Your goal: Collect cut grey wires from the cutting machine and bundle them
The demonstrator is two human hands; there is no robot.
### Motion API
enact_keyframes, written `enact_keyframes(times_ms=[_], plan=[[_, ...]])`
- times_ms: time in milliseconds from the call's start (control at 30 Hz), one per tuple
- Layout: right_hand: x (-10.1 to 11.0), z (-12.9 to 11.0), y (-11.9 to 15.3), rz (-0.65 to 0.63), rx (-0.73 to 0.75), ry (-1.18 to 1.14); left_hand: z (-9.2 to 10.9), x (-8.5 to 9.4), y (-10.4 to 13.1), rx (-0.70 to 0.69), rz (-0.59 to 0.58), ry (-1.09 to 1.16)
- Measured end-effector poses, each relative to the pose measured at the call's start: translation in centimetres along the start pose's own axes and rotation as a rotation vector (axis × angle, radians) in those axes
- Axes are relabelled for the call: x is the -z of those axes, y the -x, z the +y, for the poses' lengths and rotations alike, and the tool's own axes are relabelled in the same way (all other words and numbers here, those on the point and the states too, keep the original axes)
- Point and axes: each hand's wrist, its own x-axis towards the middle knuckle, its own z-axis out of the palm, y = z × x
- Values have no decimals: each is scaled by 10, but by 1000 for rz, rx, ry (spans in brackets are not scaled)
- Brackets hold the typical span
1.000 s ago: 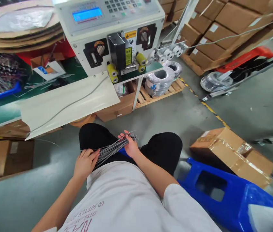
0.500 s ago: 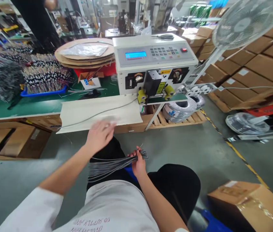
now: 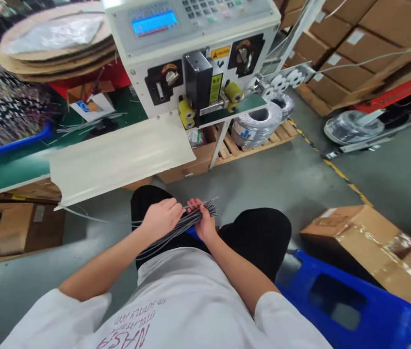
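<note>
Over my lap, my right hand (image 3: 205,224) is wrapped round one end of a bundle of grey cables (image 3: 181,227). The cut ends stick out past its fingers. Just to the left, my left hand (image 3: 163,218) is closed on a single grey cable, whose tip reaches over to the right fingers. Its tail (image 3: 89,216) trails left, below the tray's edge. In front of me stands a cable cutting machine (image 3: 198,53) with a lit blue screen. A cream sloping tray (image 3: 118,155) lies below its yellow rollers (image 3: 186,114).
On the green bench (image 3: 19,169) are a blue bin (image 3: 26,138) of wires, round cardboard discs (image 3: 52,68) and a small box (image 3: 92,102). Cable coils (image 3: 252,128) sit on a pallet. Cartons (image 3: 372,242) and a blue plastic stool-like thing (image 3: 372,310) lie to my right.
My left hand has come from above the tray down to the bundle. The cable that lay across the tray is now in that hand. The view has tilted down and shifted.
</note>
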Motion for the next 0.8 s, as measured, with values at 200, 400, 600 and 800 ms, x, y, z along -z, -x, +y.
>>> enact_keyframes(times_ms=[200,400,600,800], plan=[[-7,-4,19,-62,38,9,30,-48,18,143,-72,171],[-24,-7,36,-113,164,181,15,-38,31,101,-45,433],[-112,-30,66,-288,286,286,-7,-9,71,214,-321,764],[-246,-123,104,-286,392,108,-45,50,139,374,-339,935]])
